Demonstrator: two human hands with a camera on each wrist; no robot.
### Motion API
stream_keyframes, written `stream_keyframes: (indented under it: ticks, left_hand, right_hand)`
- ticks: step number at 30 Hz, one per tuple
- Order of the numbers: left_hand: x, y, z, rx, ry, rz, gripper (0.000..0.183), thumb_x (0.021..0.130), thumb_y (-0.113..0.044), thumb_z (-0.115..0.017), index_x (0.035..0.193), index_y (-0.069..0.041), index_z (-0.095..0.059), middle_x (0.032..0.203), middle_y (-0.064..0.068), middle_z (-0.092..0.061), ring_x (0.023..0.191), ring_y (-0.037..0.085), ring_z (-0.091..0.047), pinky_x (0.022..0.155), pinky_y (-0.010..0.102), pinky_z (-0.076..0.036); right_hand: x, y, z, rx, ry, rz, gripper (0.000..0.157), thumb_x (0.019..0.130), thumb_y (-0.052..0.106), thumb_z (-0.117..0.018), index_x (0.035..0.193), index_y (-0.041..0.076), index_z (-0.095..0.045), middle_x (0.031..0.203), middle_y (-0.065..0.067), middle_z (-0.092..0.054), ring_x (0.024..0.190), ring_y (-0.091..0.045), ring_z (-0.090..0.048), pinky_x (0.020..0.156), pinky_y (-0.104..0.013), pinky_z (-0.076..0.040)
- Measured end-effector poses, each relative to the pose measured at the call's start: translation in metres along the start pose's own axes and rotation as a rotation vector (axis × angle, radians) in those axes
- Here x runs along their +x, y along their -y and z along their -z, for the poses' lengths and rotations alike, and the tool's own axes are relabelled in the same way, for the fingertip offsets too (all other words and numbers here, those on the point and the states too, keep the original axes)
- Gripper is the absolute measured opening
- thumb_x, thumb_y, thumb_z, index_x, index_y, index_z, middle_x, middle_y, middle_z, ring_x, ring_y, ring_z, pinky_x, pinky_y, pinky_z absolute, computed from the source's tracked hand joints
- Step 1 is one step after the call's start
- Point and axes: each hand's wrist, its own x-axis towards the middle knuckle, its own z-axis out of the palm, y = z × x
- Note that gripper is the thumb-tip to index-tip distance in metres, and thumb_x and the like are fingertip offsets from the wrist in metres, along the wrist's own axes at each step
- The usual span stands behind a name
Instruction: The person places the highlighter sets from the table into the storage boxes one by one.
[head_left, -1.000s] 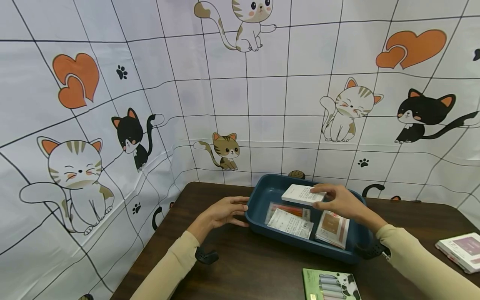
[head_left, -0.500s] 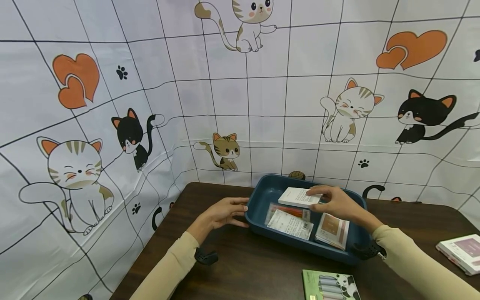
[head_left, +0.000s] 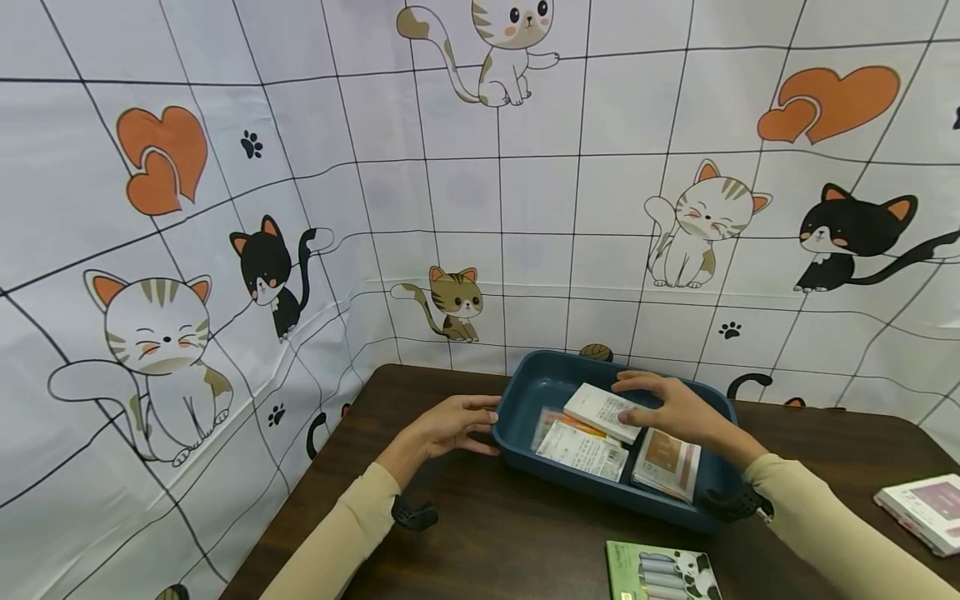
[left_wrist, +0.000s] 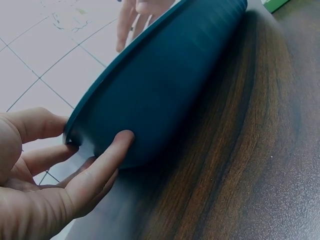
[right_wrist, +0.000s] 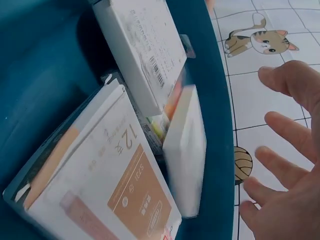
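A blue plastic bin [head_left: 592, 490] stands on the table. My left hand [head_left: 448, 427] touches its left end; in the left wrist view fingertips meet the rim and one digit [left_wrist: 112, 155] presses the outer wall. Over the bin, my right hand [head_left: 678, 410] is apart from a small white box [head_left: 596, 408], its fingers [right_wrist: 290, 170] spread in the right wrist view. That white box [right_wrist: 185, 155] stands tilted, overlapping a clear pack with orange contents [head_left: 581, 427]. In front of it lies a white printed pack with a barcode [head_left: 581, 452]; to the right, brown-labelled packs [head_left: 667, 462].
A green box with a panda and pens [head_left: 663, 571] lies on the dark wood table [head_left: 480, 533] in front of the bin. White boxes with a purple label [head_left: 922, 510] lie at the far right. Cat-printed white sheeting [head_left: 510, 208] hangs behind the table.
My right hand has moved slightly left and let go of the white box, which has dropped and turned onto the packs in the bin. The left hand has stayed at the bin's end.
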Motion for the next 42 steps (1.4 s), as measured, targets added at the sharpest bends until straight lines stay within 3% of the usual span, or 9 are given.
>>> stream_keyframes:
  ticks: [13,19,29,36,42]
  left_hand:
    - [0.003,0.001,0.0,0.0,0.01,-0.006,0.055,0.104,-0.006,-0.058,0.155,0.001,-0.039,0.142,0.029,-0.052,0.122,0.041,-0.059,0.086,0.056,-0.057]
    - [0.002,0.0,0.0,0.004,0.011,-0.004,0.054,0.105,-0.006,-0.057,0.155,0.0,-0.039,0.142,0.028,-0.052,0.122,0.041,-0.059,0.086,0.056,-0.057]
    - [0.002,0.001,0.0,0.003,-0.003,0.003,0.053,0.104,-0.006,-0.058,0.154,0.0,-0.041,0.142,0.026,-0.053,0.122,0.04,-0.06,0.087,0.057,-0.057]
    - [0.002,0.002,0.001,0.008,0.001,0.002,0.054,0.104,-0.007,-0.059,0.154,-0.001,-0.041,0.141,0.025,-0.055,0.121,0.037,-0.061,0.086,0.056,-0.057]
    - [0.002,0.002,0.001,0.007,0.01,-0.007,0.055,0.104,-0.007,-0.058,0.155,0.0,-0.038,0.144,0.027,-0.051,0.123,0.039,-0.059,0.087,0.056,-0.057]
  right_hand:
    - [-0.014,0.0,0.008,0.046,0.024,-0.044,0.052,0.098,0.035,-0.07,0.143,0.011,-0.058,0.153,-0.019,-0.044,0.141,-0.049,-0.036,0.11,-0.067,-0.032]
    - [-0.021,0.004,0.011,0.034,0.028,0.004,0.054,0.098,0.03,-0.072,0.143,0.005,-0.057,0.152,-0.022,-0.045,0.14,-0.048,-0.037,0.112,-0.063,-0.032]
    - [-0.03,0.005,0.015,-0.028,0.017,-0.018,0.053,0.096,0.034,-0.074,0.142,0.012,-0.059,0.152,-0.022,-0.044,0.138,-0.054,-0.036,0.105,-0.073,-0.034]
    - [-0.04,0.004,0.017,-0.088,0.026,0.014,0.056,0.096,0.032,-0.073,0.144,0.009,-0.057,0.153,-0.025,-0.04,0.137,-0.056,-0.033,0.096,-0.077,-0.038]
    - [-0.046,-0.001,0.019,-0.099,0.025,-0.031,0.056,0.096,0.035,-0.072,0.145,0.01,-0.057,0.157,-0.023,-0.035,0.139,-0.057,-0.029,0.096,-0.078,-0.036]
